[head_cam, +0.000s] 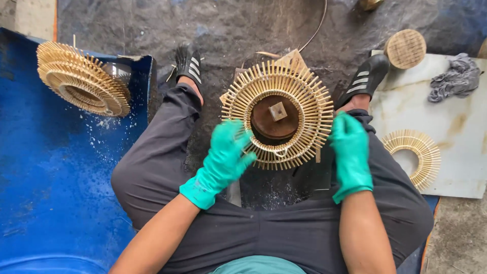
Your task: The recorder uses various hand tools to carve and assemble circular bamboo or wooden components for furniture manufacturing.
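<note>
A round frame of bamboo sticks sits on a brown wooden disc mould with a small square block at its centre, on the ground between my legs. My left hand, in a green glove, touches the ring's near left edge with spread, slightly blurred fingers. My right hand, also green-gloved, rests against the ring's right edge with fingers curled over the sticks.
A stack of finished stick rings leans on a blue tarp at left. A single flat ring lies on a white board at right, beside a grey rag and a round woven piece. Black shoes flank the work.
</note>
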